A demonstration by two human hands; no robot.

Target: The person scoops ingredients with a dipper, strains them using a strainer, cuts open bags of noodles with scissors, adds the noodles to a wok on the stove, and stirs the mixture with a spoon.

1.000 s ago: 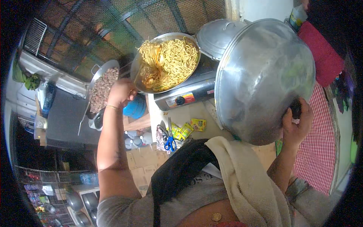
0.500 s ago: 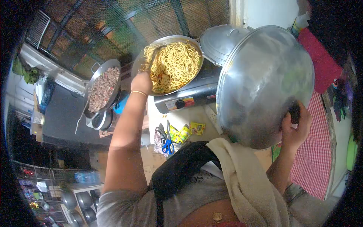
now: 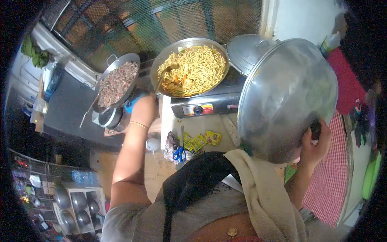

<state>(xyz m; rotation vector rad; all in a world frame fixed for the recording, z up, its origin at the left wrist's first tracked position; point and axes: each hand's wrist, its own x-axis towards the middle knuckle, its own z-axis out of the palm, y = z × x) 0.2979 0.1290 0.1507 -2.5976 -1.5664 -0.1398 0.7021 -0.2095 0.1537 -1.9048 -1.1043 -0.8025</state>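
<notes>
My left hand point(image 3: 144, 109), with a thin bracelet at the wrist, is closed round the handle of a ladle point(image 3: 163, 77). The ladle's head rests in yellow noodles point(image 3: 201, 66), with orange bits among them, in a wide metal pan point(image 3: 156, 64) on a black gas stove point(image 3: 177, 109). My right hand point(image 3: 316, 141) grips the dark knob of a large domed metal lid point(image 3: 282, 97), which is held tilted up on its side, to the right of the pan.
A second pan point(image 3: 136, 60) of chopped meat stands at the left. Behind the big lid is a lidded pot point(image 3: 248, 50). Blue scissors point(image 3: 179, 155) and yellow packets point(image 3: 213, 138) lie in front of the stove. A red checkered cloth point(image 3: 328, 173) is at the right.
My left hand first went to the noodle pan with the ladle, then drew back toward me, below the pan's rim. My right hand still holds the lid; the view has shifted a little.
</notes>
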